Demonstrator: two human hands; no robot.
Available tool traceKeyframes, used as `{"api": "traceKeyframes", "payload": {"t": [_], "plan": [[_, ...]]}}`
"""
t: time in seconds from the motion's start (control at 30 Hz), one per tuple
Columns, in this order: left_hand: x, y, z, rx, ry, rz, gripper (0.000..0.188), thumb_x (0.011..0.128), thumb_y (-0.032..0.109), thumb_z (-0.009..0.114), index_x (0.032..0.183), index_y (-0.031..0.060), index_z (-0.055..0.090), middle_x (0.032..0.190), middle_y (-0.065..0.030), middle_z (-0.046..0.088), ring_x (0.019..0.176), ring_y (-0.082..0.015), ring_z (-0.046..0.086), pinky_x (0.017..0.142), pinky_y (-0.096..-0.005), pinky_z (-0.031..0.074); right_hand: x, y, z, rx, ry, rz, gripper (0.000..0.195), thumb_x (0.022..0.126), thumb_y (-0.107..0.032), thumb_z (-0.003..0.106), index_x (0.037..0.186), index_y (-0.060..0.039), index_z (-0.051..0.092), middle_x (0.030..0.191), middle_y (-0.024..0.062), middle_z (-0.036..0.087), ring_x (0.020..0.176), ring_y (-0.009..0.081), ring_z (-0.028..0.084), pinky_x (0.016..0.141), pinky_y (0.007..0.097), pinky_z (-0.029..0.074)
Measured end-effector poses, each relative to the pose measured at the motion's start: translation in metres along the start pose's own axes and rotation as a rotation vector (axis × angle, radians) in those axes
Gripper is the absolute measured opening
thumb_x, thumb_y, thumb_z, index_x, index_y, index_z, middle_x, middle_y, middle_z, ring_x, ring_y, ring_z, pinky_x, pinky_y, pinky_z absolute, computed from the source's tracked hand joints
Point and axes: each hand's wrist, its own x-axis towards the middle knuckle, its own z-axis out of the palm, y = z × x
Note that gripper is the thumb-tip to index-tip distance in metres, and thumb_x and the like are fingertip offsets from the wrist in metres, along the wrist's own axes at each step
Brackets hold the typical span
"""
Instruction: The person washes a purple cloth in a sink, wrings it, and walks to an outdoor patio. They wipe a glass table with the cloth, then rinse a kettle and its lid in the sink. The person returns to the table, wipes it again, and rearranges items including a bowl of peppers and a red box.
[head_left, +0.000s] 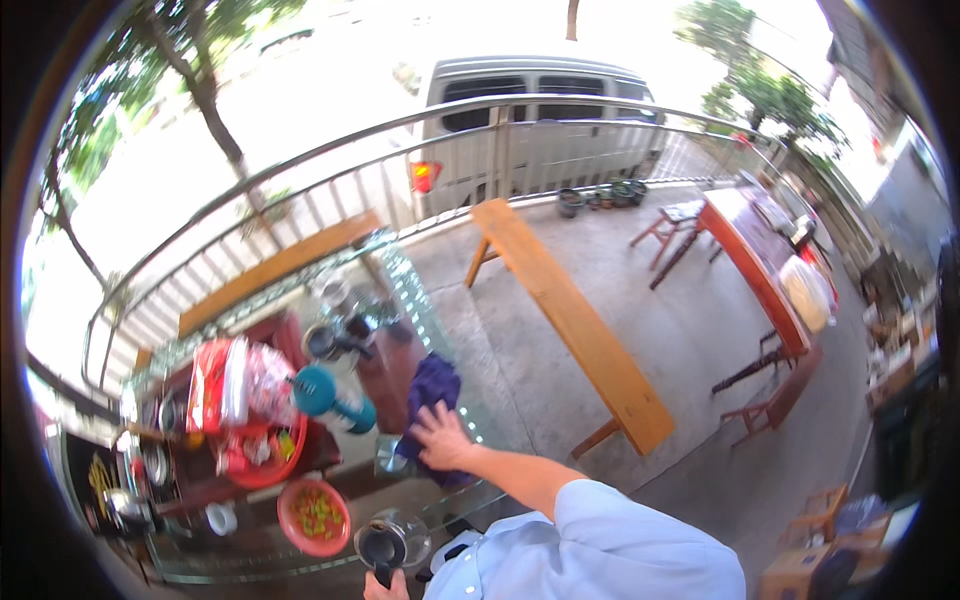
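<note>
At the bottom of the head view, my left hand grips the black handle of a glass pot with a black lid, at the near edge of a glass-topped table. My right hand rests spread and palm down on a crumpled purple cloth lying along the table's right side. Left of the cloth stands a teal spray bottle. Between the pot and the white cup sits a pink bowl of small green and reddish pieces.
A red basin holds packets, with red and clear plastic packages beside it. Another dark-lidded glass pot stands farther back. Wooden benches and a red-edged table are to the right. A metal railing separates a parked van.
</note>
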Motion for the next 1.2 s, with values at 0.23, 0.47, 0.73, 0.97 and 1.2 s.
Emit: {"api": "traceKeyframes", "payload": {"t": [0.23, 0.47, 0.73, 0.97, 1.2], "plan": [[0.022, 0.065, 0.043, 0.147, -0.174, 0.211, 0.040, 0.086, 0.031, 0.065, 0.104, -0.0048, 0.058, 0.095, -0.0331, 0.063, 0.094, -0.0520, 0.058, 0.079, -0.0517, 0.046, -0.064, 0.013, -0.105, 1.062, -0.283, -0.056, 0.070, 0.098, -0.049, 0.054, 0.151, -0.0074, 0.033, 0.152, 0.0180, 0.036, 0.142, 0.0299, 0.032, 0.116, 0.0422, 0.026], [0.045, 0.125, 0.098, 0.102, -0.502, 0.682, 0.020, 0.085, 0.016, 0.059, 0.096, 0.0003, 0.056, 0.084, -0.0290, 0.063, 0.083, -0.0505, 0.060, 0.070, -0.0541, 0.046, -0.196, 0.013, -0.176, 0.872, 0.047, 0.085, 0.070, 0.091, -0.034, 0.068, 0.148, -0.0092, 0.037, 0.150, 0.0149, 0.038, 0.139, 0.0315, 0.035, 0.115, 0.0420, 0.029], [0.048, 0.189, 0.170, 0.342, -0.814, 1.314, 0.032, 0.076, 0.032, 0.075, 0.076, 0.0030, 0.062, 0.072, -0.0191, 0.065, 0.071, -0.0387, 0.064, 0.065, -0.0474, 0.050, -0.316, -0.011, -0.172, 0.606, 0.547, 0.509, 0.070, 0.086, -0.032, 0.074, 0.143, -0.0092, 0.043, 0.148, 0.0196, 0.039, 0.137, 0.0332, 0.039, 0.112, 0.0413, 0.035], [-0.002, 0.215, 0.229, 0.268, -1.031, 1.327, 0.032, 0.078, 0.029, 0.076, 0.076, 0.0029, 0.058, 0.070, -0.0173, 0.061, 0.067, -0.0366, 0.061, 0.060, -0.0460, 0.047, -0.387, -0.012, -0.193, 0.396, 0.783, 0.668, 0.074, 0.084, -0.033, 0.075, 0.141, 0.0000, 0.042, 0.147, 0.0249, 0.037, 0.133, 0.0395, 0.043, 0.109, 0.0426, 0.040], [-0.100, 0.245, 0.298, 0.165, -1.052, 1.279, 0.027, 0.080, 0.020, 0.077, 0.079, 0.0013, 0.056, 0.068, -0.0176, 0.059, 0.059, -0.0300, 0.057, 0.057, -0.0381, 0.047, -0.490, 0.043, -0.210, 0.188, 0.917, 0.687, 0.071, 0.081, -0.038, 0.077, 0.131, 0.0061, 0.052, 0.140, 0.0263, 0.045, 0.128, 0.0411, 0.048, 0.107, 0.0430, 0.042]]}}
